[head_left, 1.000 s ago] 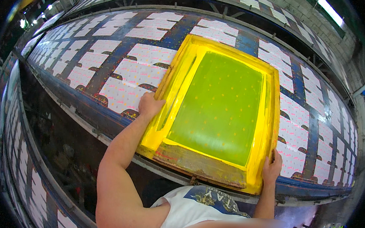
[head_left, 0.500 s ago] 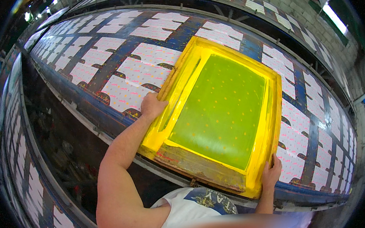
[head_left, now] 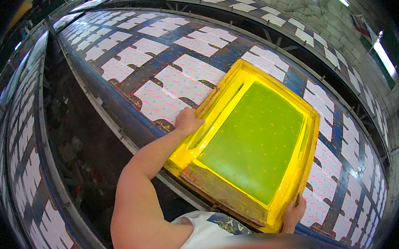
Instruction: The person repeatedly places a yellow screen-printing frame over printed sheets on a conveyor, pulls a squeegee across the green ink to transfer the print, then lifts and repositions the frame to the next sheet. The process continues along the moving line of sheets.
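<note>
A screen-printing frame (head_left: 314,141) smeared with yellow ink lies slanted on the long printing table in front of me. Its green mesh (head_left: 255,144) is dotted with small orange marks, and the near end is a worn brownish board (head_left: 222,192). My left hand (head_left: 188,122) is closed on the frame's left side, its thumb over the edge. Lower down on the right side, my right hand (head_left: 294,213) grips the outer edge near the close corner. White printed sheets (head_left: 187,79) with pink and orange marks lie beside the frame; whatever is under it is hidden.
The blue-stained table (head_left: 292,80) carries rows of cut white sheets. Its metal rail (head_left: 112,125) runs along the near side, next to a dark aisle (head_left: 72,137). Another sheet-covered table (head_left: 30,198) stands left, one more beyond. A block wall (head_left: 326,30) rises at the back right.
My view has turned, so the table, frame and both hands appear lower and mostly farther right. Against the sheets beside it, the frame shows no clear movement; both hands keep their hold.
</note>
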Motion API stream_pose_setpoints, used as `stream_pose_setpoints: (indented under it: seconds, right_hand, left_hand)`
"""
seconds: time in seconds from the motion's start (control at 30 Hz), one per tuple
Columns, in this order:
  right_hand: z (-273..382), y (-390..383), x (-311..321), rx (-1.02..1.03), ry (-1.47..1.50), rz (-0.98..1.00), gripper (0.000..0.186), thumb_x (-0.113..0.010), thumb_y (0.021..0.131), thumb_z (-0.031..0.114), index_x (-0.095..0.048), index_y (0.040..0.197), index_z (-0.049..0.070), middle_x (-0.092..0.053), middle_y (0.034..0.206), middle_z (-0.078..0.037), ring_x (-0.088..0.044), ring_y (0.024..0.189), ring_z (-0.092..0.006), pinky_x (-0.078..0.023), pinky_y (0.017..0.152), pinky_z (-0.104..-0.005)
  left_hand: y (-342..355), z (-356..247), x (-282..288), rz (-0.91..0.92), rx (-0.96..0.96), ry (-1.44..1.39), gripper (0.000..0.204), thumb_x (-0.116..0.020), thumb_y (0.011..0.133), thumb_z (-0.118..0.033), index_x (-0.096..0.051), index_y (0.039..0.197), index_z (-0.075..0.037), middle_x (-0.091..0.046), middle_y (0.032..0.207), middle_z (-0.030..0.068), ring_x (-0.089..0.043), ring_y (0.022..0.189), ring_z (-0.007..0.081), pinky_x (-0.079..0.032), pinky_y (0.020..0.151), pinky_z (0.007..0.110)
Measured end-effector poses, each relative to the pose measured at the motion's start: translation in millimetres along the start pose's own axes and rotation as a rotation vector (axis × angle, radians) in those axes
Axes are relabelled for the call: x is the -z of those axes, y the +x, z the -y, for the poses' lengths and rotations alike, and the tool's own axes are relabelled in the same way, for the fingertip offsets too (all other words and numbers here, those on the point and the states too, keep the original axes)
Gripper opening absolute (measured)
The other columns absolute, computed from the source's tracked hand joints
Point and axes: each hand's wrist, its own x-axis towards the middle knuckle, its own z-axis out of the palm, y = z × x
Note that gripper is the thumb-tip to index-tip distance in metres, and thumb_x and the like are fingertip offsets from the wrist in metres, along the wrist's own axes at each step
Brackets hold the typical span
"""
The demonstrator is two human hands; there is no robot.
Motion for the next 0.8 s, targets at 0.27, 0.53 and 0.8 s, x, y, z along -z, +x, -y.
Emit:
stream_pose_setpoints:
  seconds: [0.27, 0.53, 0.8]
  right_hand:
    - [5, -1, 2, 0.054, -0.003, -0.034, 0.051, -0.073, 0.095, 0.004, -0.064, 0.145, -0.004, -0.068, 0.135, -0.025, -0.063, 0.129, -0.0466, -0.050, 0.114, -0.0544]
    - [2, 0, -1, 0.067, 0.029, -0.049, 0.049, -0.072, 0.097, 0.007, -0.064, 0.144, -0.004, -0.069, 0.132, -0.027, -0.064, 0.126, -0.0464, -0.050, 0.113, -0.0550]
    - [-3, 0, -3, 0.088, 0.024, -0.064, 0.049, -0.073, 0.097, 0.006, -0.065, 0.144, -0.004, -0.069, 0.134, -0.026, -0.064, 0.127, -0.0465, -0.050, 0.113, -0.0543]
  left_hand:
    - [1, 2, -4, -0.022, -0.012, 0.019, 0.055, -0.088, 0.084, -0.040, -0.081, 0.129, -0.008, -0.077, 0.126, 0.0209, -0.076, 0.120, 0.0397, -0.061, 0.105, 0.053]
    - [2, 2, -4, -0.029, -0.017, 0.039, 0.052, -0.088, 0.084, -0.039, -0.082, 0.125, -0.008, -0.078, 0.125, 0.0204, -0.077, 0.118, 0.0396, -0.062, 0.103, 0.053]
    - [-1, 2, -5, -0.072, -0.026, 0.013, 0.052, -0.089, 0.082, -0.043, -0.084, 0.117, -0.004, -0.077, 0.122, 0.0253, -0.076, 0.115, 0.0423, -0.061, 0.102, 0.055]
